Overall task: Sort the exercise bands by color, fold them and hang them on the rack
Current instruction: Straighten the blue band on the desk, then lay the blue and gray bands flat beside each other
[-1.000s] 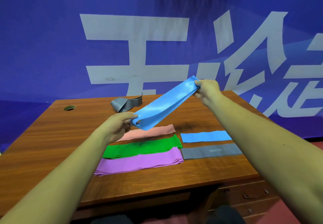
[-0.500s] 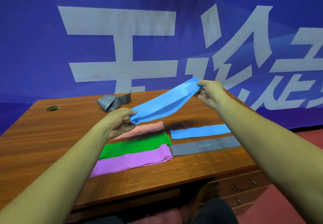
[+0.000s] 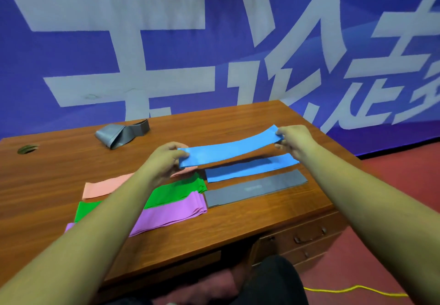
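Blue exercise band (image 3: 229, 147), folded flat, is held level in the air over the wooden desk (image 3: 238, 223), stretched between both hands. The left hand (image 3: 164, 161) pinches its near-left end, thumb on top and fingers curled beneath, wrist bent slightly down. The right hand (image 3: 294, 139) pinches the far-right end the same way, fingers closed on the edge, forearm reaching in from the lower right. Both arms are extended forward, elbows low.

Directly under the held band, a second blue band (image 3: 250, 169) lies flat on the desk, partly darkened by the shadow cast from above. Just nearer than that flat blue band lies a grey band (image 3: 257, 188), parallel and close beside it; a faint printed mark sits at its middle, too small to read. To the left of the flat blue band are a pink band (image 3: 104, 186), a green band (image 3: 176, 191) and a purple band (image 3: 171, 216), laid in parallel rows, each crossed by the left forearm, which hides part of their length. Farther back and to the left, a loose, crumpled grey band (image 3: 121, 133) rests near the desk's rear edge, with a round cable hole (image 3: 27, 149) beyond it towards the left corner. Behind the desk hangs a blue banner (image 3: 214, 42) with large pale characters.
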`<state>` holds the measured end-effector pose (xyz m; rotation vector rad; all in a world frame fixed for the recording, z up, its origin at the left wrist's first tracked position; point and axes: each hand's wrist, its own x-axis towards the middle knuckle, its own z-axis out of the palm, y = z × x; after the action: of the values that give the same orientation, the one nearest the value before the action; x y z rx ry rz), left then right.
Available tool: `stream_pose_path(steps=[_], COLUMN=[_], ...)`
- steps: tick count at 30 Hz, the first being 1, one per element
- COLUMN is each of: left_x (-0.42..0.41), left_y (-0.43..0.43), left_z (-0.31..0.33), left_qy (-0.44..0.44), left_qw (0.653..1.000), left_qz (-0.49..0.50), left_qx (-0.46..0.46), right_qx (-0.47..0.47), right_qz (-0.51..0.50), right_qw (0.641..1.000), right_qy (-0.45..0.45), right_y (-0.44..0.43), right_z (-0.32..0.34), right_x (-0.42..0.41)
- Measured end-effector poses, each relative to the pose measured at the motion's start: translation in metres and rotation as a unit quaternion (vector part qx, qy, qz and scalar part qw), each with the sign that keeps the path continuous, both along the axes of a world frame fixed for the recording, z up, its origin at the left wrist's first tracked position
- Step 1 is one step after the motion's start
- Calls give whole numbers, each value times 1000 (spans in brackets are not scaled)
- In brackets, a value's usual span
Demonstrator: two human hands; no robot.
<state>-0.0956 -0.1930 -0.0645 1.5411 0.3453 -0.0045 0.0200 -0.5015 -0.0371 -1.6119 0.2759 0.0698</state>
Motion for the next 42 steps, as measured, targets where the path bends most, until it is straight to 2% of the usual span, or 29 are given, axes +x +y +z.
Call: stream_pose_path(steps=[4,9,15,23,28,30,34,36,40,42], left_x=[17,33,43,49,52,53,52,52,53,52], left_y=[-18,-33,-43,-51,-53,-51,-51,-52,-34,-12], left_z=[-18,-39,-61,-71,-74,-77,-75,-69,-48,-39], left_qy=[-31,-60,-70,-54,-58,-66,-113,-106,-101,-100], left_qw=[980,947,908,878,858,836,770,771,840,846], left_qz=[2,-27,-35,-45,-62,-70,-92,-84,-70,-63], left_qx=[195,314,410,474,507,540,621,622,529,520], right_qx=[-63,-159,-291,-294,-308,-336,-415,-457,-512,-503], right_qz=[-11,-11,-16,-20,-15,-8,12,0,22,71], right_qw=[998,986,952,942,942,933,905,883,838,839], right_qy=[-10,-49,-96,-158,-134,-128,-99,-106,-186,-196], right_y=[-26,-44,-55,-62,-69,-68,-61,-57,-29,1], right_z=[-26,-64,-93,-115,-110,-109,-104,-100,-83,-74], right_x=[11,22,32,26,33,33,32,30,22,20])
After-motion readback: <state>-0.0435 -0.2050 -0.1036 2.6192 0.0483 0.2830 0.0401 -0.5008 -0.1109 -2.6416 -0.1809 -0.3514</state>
